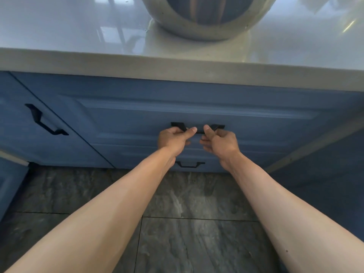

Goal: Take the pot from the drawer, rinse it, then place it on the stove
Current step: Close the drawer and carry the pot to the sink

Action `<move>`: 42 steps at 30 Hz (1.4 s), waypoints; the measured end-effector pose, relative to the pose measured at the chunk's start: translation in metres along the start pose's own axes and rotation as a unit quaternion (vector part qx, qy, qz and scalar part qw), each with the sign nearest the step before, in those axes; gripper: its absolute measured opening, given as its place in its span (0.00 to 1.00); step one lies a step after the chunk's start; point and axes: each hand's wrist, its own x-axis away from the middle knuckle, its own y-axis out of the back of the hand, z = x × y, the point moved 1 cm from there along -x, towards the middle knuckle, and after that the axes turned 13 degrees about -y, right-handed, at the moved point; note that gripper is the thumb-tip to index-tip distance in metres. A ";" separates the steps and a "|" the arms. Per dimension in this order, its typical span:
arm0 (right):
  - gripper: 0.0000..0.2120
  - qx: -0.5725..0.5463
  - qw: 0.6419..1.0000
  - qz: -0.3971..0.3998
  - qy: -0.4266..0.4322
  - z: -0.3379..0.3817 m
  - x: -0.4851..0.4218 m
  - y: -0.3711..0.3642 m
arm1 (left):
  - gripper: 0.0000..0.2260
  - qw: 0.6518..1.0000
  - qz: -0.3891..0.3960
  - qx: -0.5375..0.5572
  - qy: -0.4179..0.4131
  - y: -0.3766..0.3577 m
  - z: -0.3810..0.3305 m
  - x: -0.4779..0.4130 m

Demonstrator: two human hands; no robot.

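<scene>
A wide blue drawer front [197,111] sits shut under the pale countertop. Its black bar handle [199,131] is gripped from below by both hands. My left hand [174,139] curls around the handle's left end, thumb on top. My right hand [219,141] curls around the right end in the same way. No pot is in sight; the inside of the drawer is hidden.
A shiny metal bowl [206,18] stands on the glossy countertop [78,32] above the drawer. A lower drawer with its own black handle [190,164] lies beneath. A blue cabinet door with a black handle [44,120] is to the left. Grey stone floor tiles [197,223] lie below.
</scene>
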 end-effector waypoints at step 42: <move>0.28 0.504 0.841 -0.124 0.153 0.383 0.193 0.081 | 0.39 0.824 0.083 -0.526 -0.195 0.178 -0.410 -0.009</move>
